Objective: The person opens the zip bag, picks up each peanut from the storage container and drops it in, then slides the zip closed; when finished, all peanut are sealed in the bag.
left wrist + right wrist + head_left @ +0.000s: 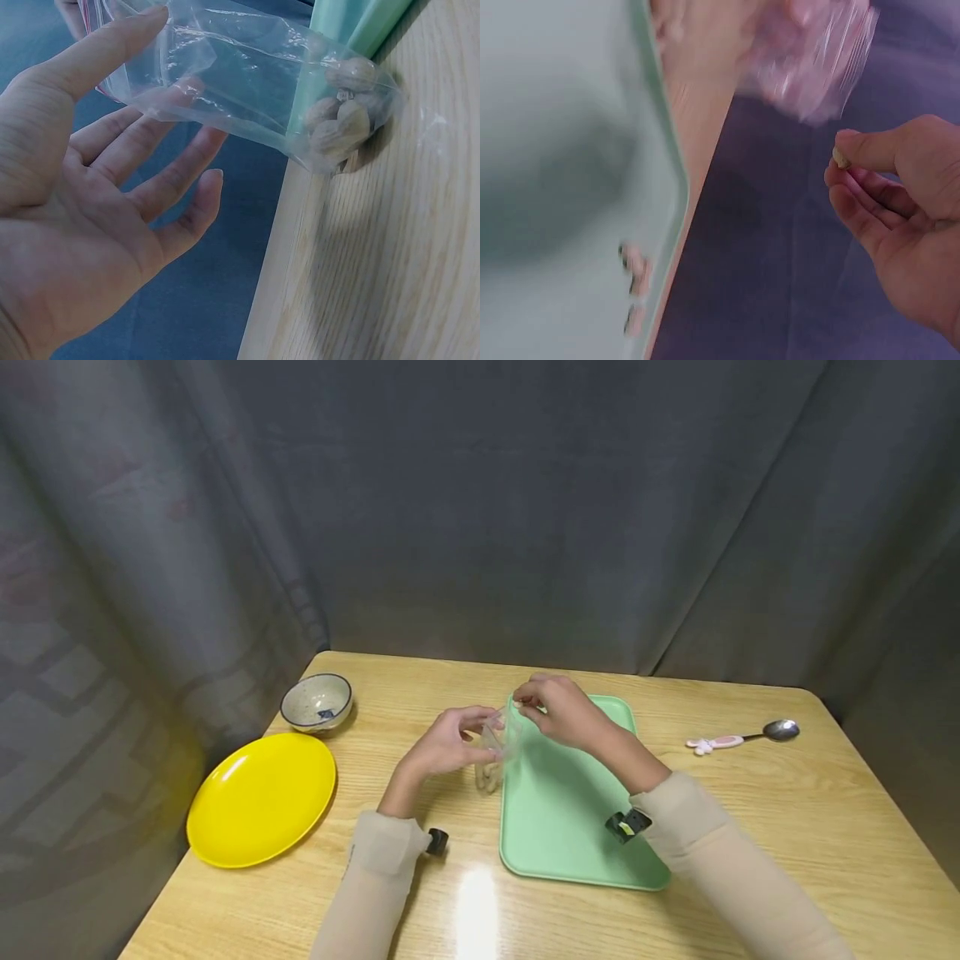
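My left hand (447,742) holds a clear zip bag (247,71) near its red-edged mouth, the thumb on one side and fingers behind. Several peanuts (341,124) lie in the bottom of the bag, which hangs over the left edge of the green tray (570,810). Above the tray's far left corner, my right hand (558,710) pinches a single peanut (841,158) between thumb and forefinger, apart from the bag. A few small blurred pieces (635,270), apparently peanuts, lie on the tray near its rim in the right wrist view.
A yellow plate (262,802) lies at the left, with a speckled bowl (317,702) behind it. On the right side of the wooden table (795,827) rests a spoon (780,730) with a pink bunny handle. Grey curtains (487,527) hang behind the table.
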The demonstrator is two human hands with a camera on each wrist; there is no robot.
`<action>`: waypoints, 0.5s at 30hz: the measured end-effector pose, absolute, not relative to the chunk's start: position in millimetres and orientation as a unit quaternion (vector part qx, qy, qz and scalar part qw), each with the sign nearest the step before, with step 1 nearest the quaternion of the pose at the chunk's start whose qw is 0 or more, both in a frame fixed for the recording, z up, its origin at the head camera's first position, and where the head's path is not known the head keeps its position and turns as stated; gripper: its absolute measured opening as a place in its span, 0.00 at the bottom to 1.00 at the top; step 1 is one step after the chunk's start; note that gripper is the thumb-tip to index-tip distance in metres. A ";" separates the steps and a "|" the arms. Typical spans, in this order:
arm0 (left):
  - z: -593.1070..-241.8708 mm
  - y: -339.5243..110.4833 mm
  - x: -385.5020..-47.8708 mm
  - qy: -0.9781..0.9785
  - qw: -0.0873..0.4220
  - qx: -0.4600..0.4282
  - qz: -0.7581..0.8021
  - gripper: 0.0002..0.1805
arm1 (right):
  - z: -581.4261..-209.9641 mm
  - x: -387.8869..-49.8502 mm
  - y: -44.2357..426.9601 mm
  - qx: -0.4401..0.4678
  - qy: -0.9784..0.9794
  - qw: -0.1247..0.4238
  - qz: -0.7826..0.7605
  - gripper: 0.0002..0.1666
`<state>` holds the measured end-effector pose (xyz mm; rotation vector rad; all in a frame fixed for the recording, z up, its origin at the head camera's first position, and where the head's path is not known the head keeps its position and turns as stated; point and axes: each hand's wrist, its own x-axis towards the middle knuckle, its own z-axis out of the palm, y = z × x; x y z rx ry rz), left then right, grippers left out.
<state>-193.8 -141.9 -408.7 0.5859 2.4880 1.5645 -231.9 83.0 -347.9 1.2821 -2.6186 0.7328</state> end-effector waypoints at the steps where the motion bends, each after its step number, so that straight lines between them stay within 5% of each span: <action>1: -408.4 -142.1 -193.6 0.828 0.074 0.192 0.521 0.34 | -347.2 -229.2 79.9 0.430 -0.865 0.061 0.249 0.08; 15: -407.9 -142.1 -193.1 0.832 0.075 0.185 0.518 0.33 | -343.3 -213.5 63.5 0.445 -0.851 0.031 0.278 0.10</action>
